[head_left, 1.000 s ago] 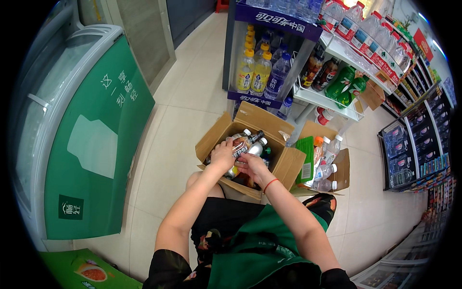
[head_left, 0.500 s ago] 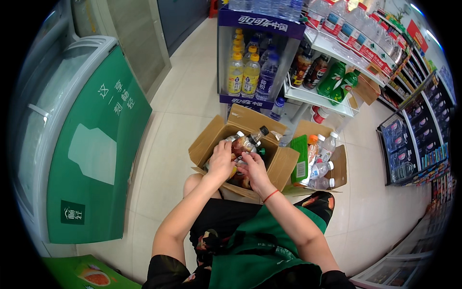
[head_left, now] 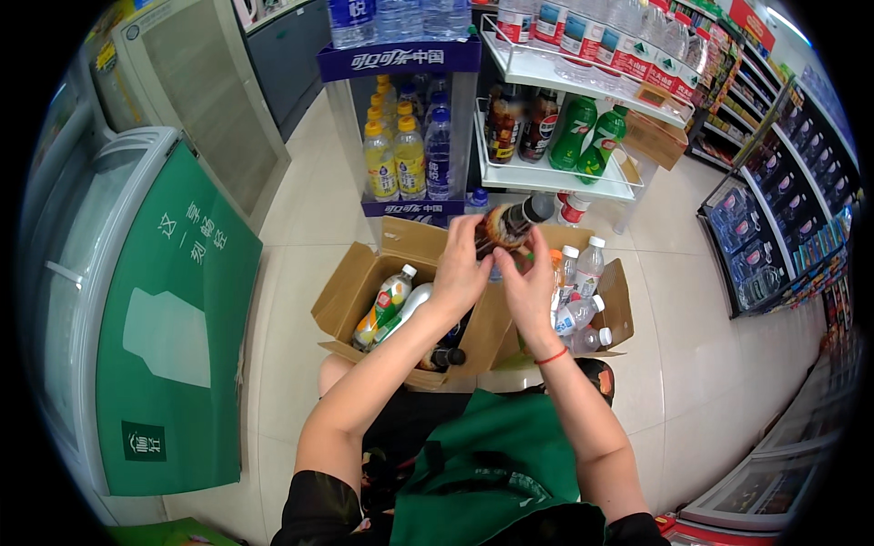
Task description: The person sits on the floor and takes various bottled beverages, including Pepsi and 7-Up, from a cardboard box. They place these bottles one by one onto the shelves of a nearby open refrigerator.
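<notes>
A dark cola bottle (head_left: 499,231) with a black cap is held up in front of me, tilted with its cap toward the upper right. My left hand (head_left: 462,271) wraps the bottle's lower end. The fingers of my right hand (head_left: 530,293) press on its near side, below the cap. Beneath my hands stands an open cardboard box (head_left: 339,289). Inside it lie a bottle with an orange and green label (head_left: 386,308), a white bottle beside it, and a black-capped dark bottle (head_left: 442,358). My left forearm hides part of the box.
A second cardboard box (head_left: 619,305) with several bottles stands close on the right. Ahead are a purple drinks rack (head_left: 401,60) and a white wire shelf (head_left: 564,178) holding cola and green bottles. A green chest freezer (head_left: 196,337) stands at the left.
Both hands have risen out of the left box, lifting the cola bottle upward and to the right. More of the bottles in the box now show. My view has shifted toward the shelf.
</notes>
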`<state>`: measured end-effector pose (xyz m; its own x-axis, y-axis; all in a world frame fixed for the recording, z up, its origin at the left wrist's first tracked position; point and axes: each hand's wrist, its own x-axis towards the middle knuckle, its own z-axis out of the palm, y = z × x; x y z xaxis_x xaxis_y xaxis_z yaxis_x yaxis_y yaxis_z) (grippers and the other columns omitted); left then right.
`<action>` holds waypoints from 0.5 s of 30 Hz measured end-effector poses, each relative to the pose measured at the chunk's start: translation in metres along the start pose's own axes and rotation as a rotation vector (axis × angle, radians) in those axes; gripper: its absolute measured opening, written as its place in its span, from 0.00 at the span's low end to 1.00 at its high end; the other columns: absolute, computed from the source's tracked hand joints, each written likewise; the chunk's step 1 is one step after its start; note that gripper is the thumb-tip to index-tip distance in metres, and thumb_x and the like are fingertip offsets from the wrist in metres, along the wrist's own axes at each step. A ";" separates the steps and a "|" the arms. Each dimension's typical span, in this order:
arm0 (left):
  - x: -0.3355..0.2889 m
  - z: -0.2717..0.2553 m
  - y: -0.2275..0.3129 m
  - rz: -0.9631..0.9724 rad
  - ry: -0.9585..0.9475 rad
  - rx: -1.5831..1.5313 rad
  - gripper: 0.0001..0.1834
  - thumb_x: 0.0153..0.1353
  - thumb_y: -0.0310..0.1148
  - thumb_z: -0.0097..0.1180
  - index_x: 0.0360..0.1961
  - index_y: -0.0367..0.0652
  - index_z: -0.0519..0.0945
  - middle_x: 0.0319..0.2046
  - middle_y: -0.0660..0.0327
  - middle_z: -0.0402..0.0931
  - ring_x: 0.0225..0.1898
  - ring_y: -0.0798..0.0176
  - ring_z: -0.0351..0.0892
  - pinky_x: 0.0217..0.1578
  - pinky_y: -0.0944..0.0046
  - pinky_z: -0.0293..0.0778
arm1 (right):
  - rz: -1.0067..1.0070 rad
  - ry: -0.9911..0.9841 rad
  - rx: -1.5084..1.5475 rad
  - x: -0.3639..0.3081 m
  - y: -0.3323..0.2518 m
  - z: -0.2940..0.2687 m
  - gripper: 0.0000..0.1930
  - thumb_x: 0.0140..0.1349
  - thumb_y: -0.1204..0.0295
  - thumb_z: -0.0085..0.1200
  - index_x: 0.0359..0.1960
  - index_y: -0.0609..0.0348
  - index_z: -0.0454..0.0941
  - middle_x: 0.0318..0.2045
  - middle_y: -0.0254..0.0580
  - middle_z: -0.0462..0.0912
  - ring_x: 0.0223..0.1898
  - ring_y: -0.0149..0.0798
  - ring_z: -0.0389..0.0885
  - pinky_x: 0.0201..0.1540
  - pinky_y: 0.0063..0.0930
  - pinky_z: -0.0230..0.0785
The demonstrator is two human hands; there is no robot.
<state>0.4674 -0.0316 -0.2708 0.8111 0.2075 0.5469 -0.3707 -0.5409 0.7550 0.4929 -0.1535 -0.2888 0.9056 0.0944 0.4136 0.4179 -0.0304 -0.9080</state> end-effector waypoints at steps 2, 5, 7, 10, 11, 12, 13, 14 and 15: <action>0.021 0.022 -0.004 -0.001 0.027 -0.101 0.28 0.51 0.19 0.58 0.54 0.37 0.65 0.52 0.47 0.66 0.51 0.39 0.71 0.49 0.52 0.72 | -0.103 0.013 0.002 0.024 -0.002 -0.011 0.33 0.60 0.75 0.61 0.65 0.62 0.59 0.54 0.53 0.69 0.53 0.46 0.77 0.52 0.34 0.76; 0.055 0.046 -0.001 0.060 0.047 -0.104 0.28 0.51 0.19 0.59 0.55 0.38 0.65 0.50 0.48 0.68 0.51 0.40 0.72 0.49 0.51 0.72 | -0.089 0.040 -0.016 0.057 -0.009 -0.026 0.33 0.60 0.76 0.61 0.65 0.62 0.59 0.55 0.52 0.68 0.54 0.46 0.76 0.53 0.35 0.75; 0.074 0.057 0.006 0.069 0.051 -0.044 0.29 0.52 0.19 0.59 0.56 0.39 0.66 0.52 0.48 0.70 0.52 0.40 0.73 0.49 0.52 0.72 | -0.132 0.063 -0.015 0.078 -0.003 -0.037 0.33 0.60 0.77 0.60 0.66 0.60 0.59 0.55 0.50 0.68 0.55 0.47 0.76 0.54 0.36 0.75; 0.102 0.080 0.000 0.047 0.044 -0.084 0.31 0.52 0.20 0.58 0.59 0.39 0.66 0.54 0.47 0.71 0.55 0.41 0.72 0.52 0.53 0.72 | -0.213 0.122 -0.024 0.108 0.010 -0.044 0.32 0.60 0.78 0.59 0.66 0.57 0.60 0.54 0.48 0.69 0.54 0.44 0.76 0.52 0.35 0.75; 0.111 0.087 -0.004 0.055 0.049 -0.096 0.31 0.52 0.20 0.58 0.59 0.39 0.66 0.55 0.47 0.71 0.55 0.42 0.72 0.52 0.53 0.71 | -0.213 0.128 -0.036 0.117 0.013 -0.046 0.32 0.60 0.78 0.60 0.66 0.57 0.61 0.54 0.47 0.69 0.54 0.44 0.76 0.52 0.34 0.75; 0.119 0.094 -0.008 0.061 0.053 -0.108 0.31 0.52 0.20 0.58 0.59 0.39 0.66 0.55 0.47 0.71 0.55 0.42 0.71 0.53 0.53 0.70 | -0.211 0.133 -0.048 0.126 0.016 -0.048 0.32 0.60 0.78 0.60 0.66 0.57 0.61 0.54 0.47 0.69 0.54 0.43 0.76 0.52 0.34 0.75; 0.127 0.100 -0.012 0.067 0.058 -0.121 0.31 0.52 0.19 0.58 0.60 0.38 0.65 0.55 0.47 0.71 0.56 0.42 0.71 0.54 0.53 0.70 | -0.209 0.138 -0.061 0.134 0.020 -0.050 0.32 0.60 0.78 0.60 0.66 0.57 0.61 0.54 0.47 0.69 0.54 0.43 0.76 0.52 0.34 0.75; 0.133 0.105 -0.016 0.061 0.055 -0.134 0.31 0.53 0.19 0.57 0.60 0.37 0.65 0.55 0.47 0.70 0.57 0.43 0.71 0.56 0.53 0.68 | -0.225 0.155 -0.083 0.142 0.025 -0.050 0.31 0.59 0.77 0.60 0.65 0.57 0.63 0.54 0.46 0.70 0.53 0.41 0.76 0.51 0.34 0.74; 0.139 0.112 -0.019 0.065 0.056 -0.129 0.30 0.53 0.19 0.56 0.60 0.36 0.65 0.56 0.47 0.70 0.57 0.43 0.71 0.56 0.53 0.68 | -0.231 0.162 -0.094 0.150 0.030 -0.052 0.31 0.59 0.77 0.60 0.65 0.57 0.63 0.53 0.47 0.71 0.52 0.41 0.76 0.51 0.33 0.74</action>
<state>0.6381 -0.0831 -0.2494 0.7584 0.2227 0.6126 -0.4793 -0.4463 0.7557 0.6450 -0.1925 -0.2506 0.7822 -0.0507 0.6210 0.6126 -0.1194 -0.7813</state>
